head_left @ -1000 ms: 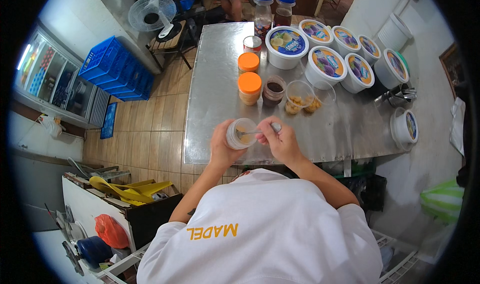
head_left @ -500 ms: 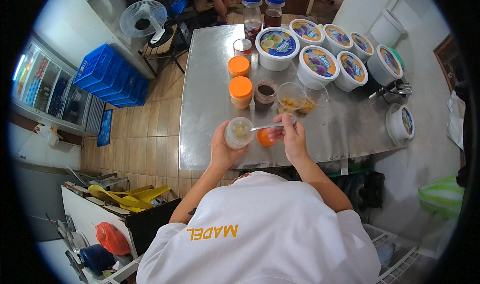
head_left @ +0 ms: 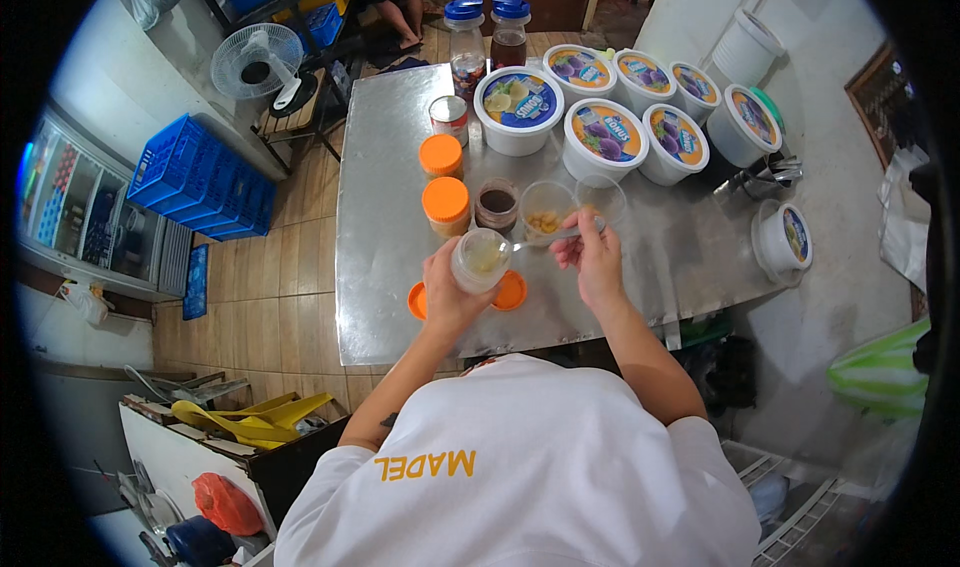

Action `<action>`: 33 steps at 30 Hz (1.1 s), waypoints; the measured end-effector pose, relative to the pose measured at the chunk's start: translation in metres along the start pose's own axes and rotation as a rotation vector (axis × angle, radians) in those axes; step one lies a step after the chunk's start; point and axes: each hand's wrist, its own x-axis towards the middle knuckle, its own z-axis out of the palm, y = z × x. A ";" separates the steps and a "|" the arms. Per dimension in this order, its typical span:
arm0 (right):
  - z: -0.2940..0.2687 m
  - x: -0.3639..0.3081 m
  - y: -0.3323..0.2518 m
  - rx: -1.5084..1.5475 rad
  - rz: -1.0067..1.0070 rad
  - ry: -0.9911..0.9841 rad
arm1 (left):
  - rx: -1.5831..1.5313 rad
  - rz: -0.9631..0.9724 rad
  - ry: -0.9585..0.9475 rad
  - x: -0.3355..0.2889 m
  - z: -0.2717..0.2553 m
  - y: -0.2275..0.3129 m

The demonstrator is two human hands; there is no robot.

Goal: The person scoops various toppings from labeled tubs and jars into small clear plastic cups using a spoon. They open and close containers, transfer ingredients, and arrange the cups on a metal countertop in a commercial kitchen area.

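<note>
My left hand is closed around a clear plastic jar, its open mouth tilted toward me with a little pale yellowish stuff inside. My right hand grips a metal spoon by the handle, and the spoon's bowl is at the jar's mouth. Beyond the hands stand a clear cup with yellow chunks and another clear cup, partly behind my right fingers. An open jar of dark contents is beside them. Orange lids lie on the metal table on both sides of my left hand.
Jars with orange lids, a can and blue-topped bottles line the table's left part. Several white tubs fill the far right. Metal utensils stand near the wall. Blue crates are stacked on the floor at left.
The view has shifted, so the table sits lower and further left. Both hands, with jar and spoon, are further forward and right over the table. A second orange lid now shows.
</note>
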 end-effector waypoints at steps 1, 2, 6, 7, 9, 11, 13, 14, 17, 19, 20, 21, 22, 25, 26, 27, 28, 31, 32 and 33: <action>0.000 0.005 -0.003 -0.003 -0.013 -0.001 | -0.009 -0.002 -0.001 0.004 0.004 0.001; -0.001 0.011 -0.006 -0.007 -0.028 -0.002 | -0.022 -0.001 0.013 0.007 0.006 0.004; -0.005 0.034 -0.015 -0.021 -0.039 0.015 | -0.055 -0.034 0.040 0.019 0.012 0.015; -0.006 0.039 -0.017 -0.017 -0.031 0.015 | -0.059 -0.051 0.039 0.021 0.013 0.017; -0.006 0.044 -0.020 -0.014 -0.026 0.015 | -0.058 -0.058 0.044 0.022 0.015 0.016; -0.005 0.045 -0.025 -0.016 -0.030 0.015 | -0.054 -0.054 0.047 0.023 0.016 0.016; -0.008 0.047 -0.026 -0.020 -0.031 0.018 | -0.047 -0.039 0.049 0.024 0.016 0.018; -0.010 0.048 -0.027 -0.021 -0.034 0.023 | -0.048 -0.037 0.047 0.024 0.018 0.018; -0.018 0.049 -0.030 -0.003 -0.041 0.047 | -0.050 -0.035 0.033 0.026 0.023 0.024; -0.030 0.055 -0.029 0.028 -0.067 0.057 | -0.049 -0.042 0.013 0.028 0.027 0.033; -0.034 0.057 -0.031 0.042 -0.081 0.061 | -0.054 -0.054 0.004 0.028 0.030 0.034; -0.039 0.058 -0.034 0.051 -0.089 0.076 | -0.058 -0.067 -0.005 0.029 0.032 0.035; -0.044 0.058 -0.038 0.060 -0.098 0.091 | -0.063 -0.080 -0.014 0.029 0.034 0.035; -0.059 0.065 -0.043 0.053 -0.145 0.147 | -0.084 -0.098 0.005 0.025 0.040 0.032; -0.064 0.067 -0.041 0.046 -0.162 0.168 | -0.078 -0.097 0.004 0.023 0.042 0.029; -0.067 0.069 -0.039 -0.008 -0.179 0.174 | -0.072 -0.096 0.003 0.021 0.044 0.025; -0.070 0.070 -0.037 -0.061 -0.196 0.180 | -0.066 -0.095 0.003 0.019 0.045 0.022; -0.064 0.066 -0.016 -0.279 -0.313 0.119 | -0.036 -0.092 0.004 0.015 0.044 0.019; -0.060 0.061 -0.010 -0.363 -0.364 0.081 | -0.045 -0.105 0.000 0.014 0.043 0.019; -0.060 0.053 -0.009 -0.615 -0.448 -0.039 | -0.055 -0.117 -0.005 0.012 0.041 0.020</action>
